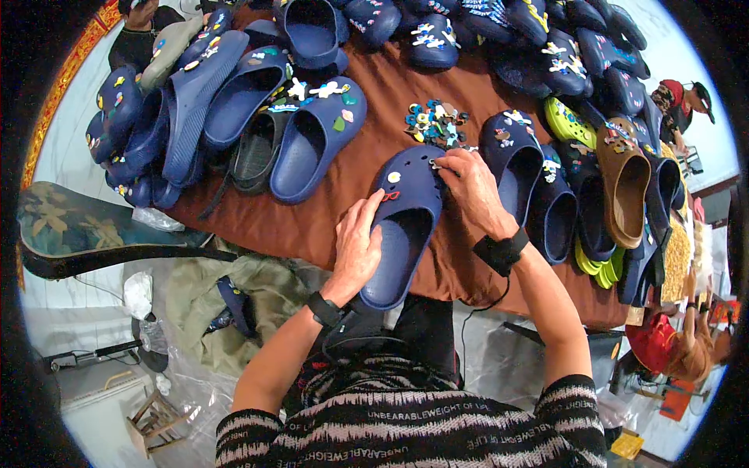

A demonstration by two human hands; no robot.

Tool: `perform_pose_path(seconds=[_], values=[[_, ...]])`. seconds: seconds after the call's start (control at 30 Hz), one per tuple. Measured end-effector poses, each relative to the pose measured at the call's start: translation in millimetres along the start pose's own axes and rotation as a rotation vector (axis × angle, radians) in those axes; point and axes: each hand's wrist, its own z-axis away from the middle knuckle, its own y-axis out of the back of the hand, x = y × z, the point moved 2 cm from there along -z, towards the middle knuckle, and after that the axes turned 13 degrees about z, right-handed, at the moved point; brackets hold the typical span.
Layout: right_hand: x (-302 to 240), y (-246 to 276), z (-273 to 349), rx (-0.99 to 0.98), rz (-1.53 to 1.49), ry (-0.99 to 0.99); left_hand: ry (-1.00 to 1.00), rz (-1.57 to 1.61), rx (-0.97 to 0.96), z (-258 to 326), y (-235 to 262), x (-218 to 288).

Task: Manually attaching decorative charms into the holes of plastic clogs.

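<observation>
A dark blue clog (406, 226) lies in front of me on the brown cloth (312, 226) of the table, toe pointing away. My left hand (357, 249) grips its left side near the heel opening. My right hand (468, 189) rests on the toe, with thumb and finger pinched on a small charm at the clog's top. A white charm and a red one sit on the toe beside my left fingers. A small heap of coloured charms (435, 123) lies just beyond the clog. Both wrists wear black bands.
Many blue clogs are piled at the left (195, 101) and along the back (468, 23); more blue, one brown (624, 183) and green ones (568, 123) stand at the right. A patterned chair back (78, 230) is at my left. Other people sit at the right edge (679, 105).
</observation>
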Motion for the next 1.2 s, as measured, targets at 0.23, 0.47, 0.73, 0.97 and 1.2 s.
perform_pose_path(seconds=[0.23,0.47,0.73,0.97,1.2], values=[[-10,-1,11,-0.030,0.113,0.102,-0.078,-0.036,0.040,-1,-2,-1],[-12,-2,9,0.023,0.151,0.106,-0.057,-0.015,0.053,-1,-2,-3],[19,-2,-25,-0.144,-0.189,-0.023,-0.011,0.030,0.012,0,0,-1],[19,3,-23,-0.194,-0.041,0.071,-0.027,0.027,0.028,1,0,-2],[20,3,-16,-0.194,0.003,0.010,-0.051,0.030,0.039,1,-1,1]])
